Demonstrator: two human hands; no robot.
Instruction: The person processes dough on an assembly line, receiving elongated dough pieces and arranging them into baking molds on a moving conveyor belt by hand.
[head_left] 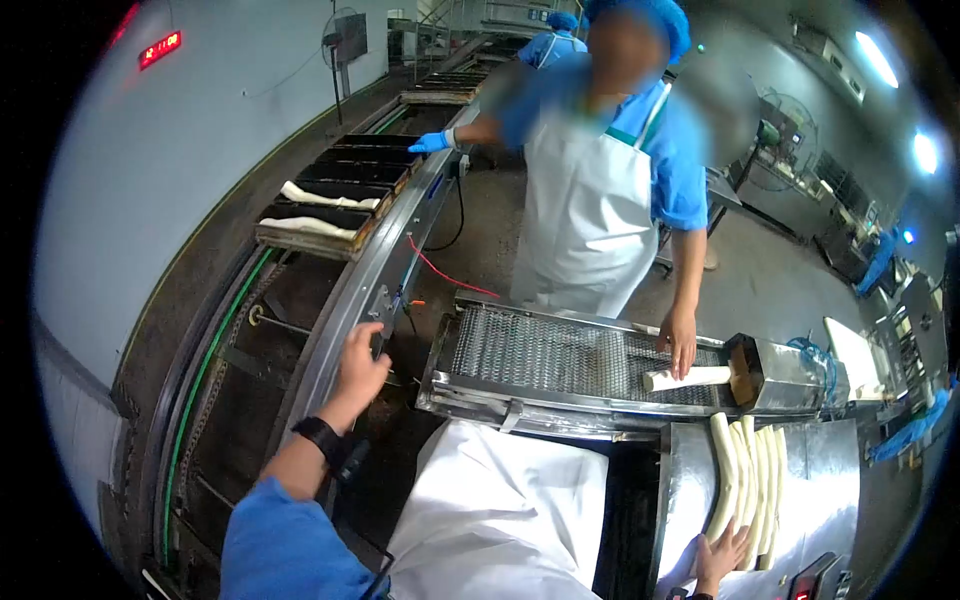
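My right hand [720,556] lies with spread fingers at the near end of several long, pale dough ropes [745,478], touching them. They rest side by side on a metal table [820,480] at lower right. My left hand [361,368] is raised beside the rail of the pan line, fingers apart, holding nothing. A dark band circles that wrist. Beyond it, two dough ropes [310,226] lie in dark baking pans [335,190] on the line. Another dough piece [690,378] sits on the mesh conveyor [545,350], under a co-worker's hand [680,340].
A co-worker in a white apron [585,210] stands across the mesh conveyor, a blue-gloved hand [432,142] reaching to the pans. Another person [553,45] is farther back. A metal chute [790,375] caps the conveyor's right end. A red cord [450,272] hangs near the rail.
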